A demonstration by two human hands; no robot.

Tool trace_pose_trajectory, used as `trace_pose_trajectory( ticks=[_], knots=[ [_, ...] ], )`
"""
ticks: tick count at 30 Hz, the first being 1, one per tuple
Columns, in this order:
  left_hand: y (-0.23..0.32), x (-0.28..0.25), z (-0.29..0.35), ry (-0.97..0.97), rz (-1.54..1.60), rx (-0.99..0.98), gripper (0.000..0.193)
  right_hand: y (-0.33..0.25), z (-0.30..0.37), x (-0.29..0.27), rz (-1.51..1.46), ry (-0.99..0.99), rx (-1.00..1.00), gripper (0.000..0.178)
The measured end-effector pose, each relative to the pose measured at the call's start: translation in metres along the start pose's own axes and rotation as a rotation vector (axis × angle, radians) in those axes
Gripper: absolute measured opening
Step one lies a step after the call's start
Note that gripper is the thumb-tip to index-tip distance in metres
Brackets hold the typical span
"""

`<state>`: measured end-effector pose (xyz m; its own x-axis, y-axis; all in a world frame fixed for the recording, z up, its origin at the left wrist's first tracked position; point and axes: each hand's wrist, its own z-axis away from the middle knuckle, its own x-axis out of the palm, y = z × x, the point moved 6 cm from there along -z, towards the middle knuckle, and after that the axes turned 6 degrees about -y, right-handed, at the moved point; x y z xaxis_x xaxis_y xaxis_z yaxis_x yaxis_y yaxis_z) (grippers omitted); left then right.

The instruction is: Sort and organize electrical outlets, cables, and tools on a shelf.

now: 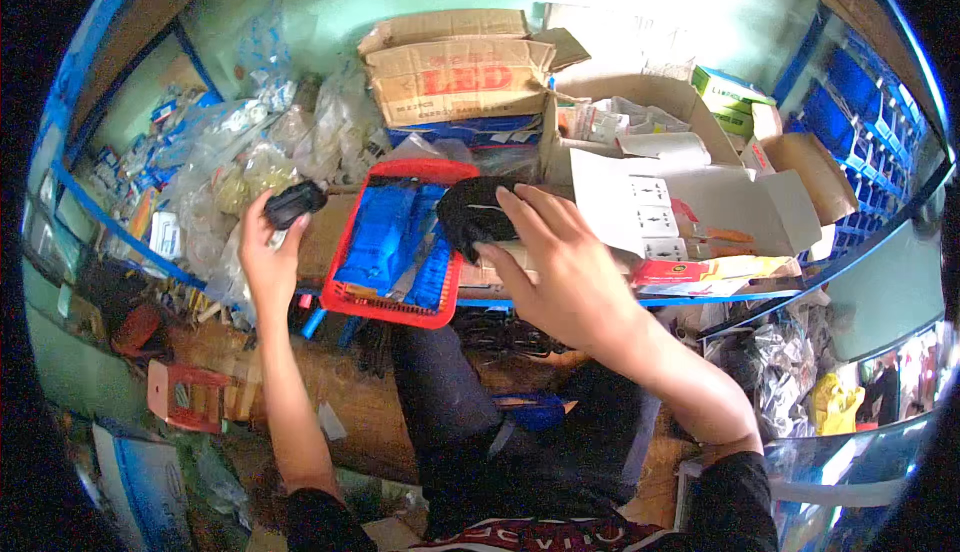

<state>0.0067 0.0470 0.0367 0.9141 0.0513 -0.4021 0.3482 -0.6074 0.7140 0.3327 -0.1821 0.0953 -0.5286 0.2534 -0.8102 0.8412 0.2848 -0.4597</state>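
Observation:
Between the fingertips of my left hand (270,257) is a small black object (293,204) with a blocky shape; its kind is not clear. My right hand (575,267) grips a larger, soft-looking black item (468,210), perhaps a pouch, by its right side. That item overhangs the right rim of a red plastic basket (445,317). Several blue packets (380,237) lie inside the basket, which sits at the front edge of the shelf, between my hands.
Brown cardboard boxes (455,72) stand behind the basket. An open white carton (600,207) is to the right, near blue wall bins (870,102). Clear plastic bags (215,167) pile up at the left. Below are my legs and a red stool (188,395).

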Motion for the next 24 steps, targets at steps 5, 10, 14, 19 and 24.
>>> trace_pose_trajectory(
  ticks=[5,10,14,19,24],
  knots=[
    [-0.046,0.02,0.009,-0.029,-0.171,-0.125,0.057,0.048,-0.02,0.063,0.228,0.058,0.251,0.079],
    [-0.07,0.014,0.016,-0.045,-0.528,-0.146,0.058,0.075,-0.025,0.077,0.075,0.101,0.229,0.05],
    [-0.059,0.026,0.023,-0.035,-0.611,-0.231,0.058,0.074,-0.012,0.06,-0.007,0.214,0.214,0.032],
    [-0.055,0.031,0.029,-0.07,-0.821,-0.149,0.061,0.029,0.02,0.032,-0.096,0.246,0.117,0.028],
    [-0.105,0.01,0.018,-0.213,-0.846,-0.048,0.059,-0.03,0.086,-0.033,-0.23,0.338,-0.014,0.031]
  ],
)
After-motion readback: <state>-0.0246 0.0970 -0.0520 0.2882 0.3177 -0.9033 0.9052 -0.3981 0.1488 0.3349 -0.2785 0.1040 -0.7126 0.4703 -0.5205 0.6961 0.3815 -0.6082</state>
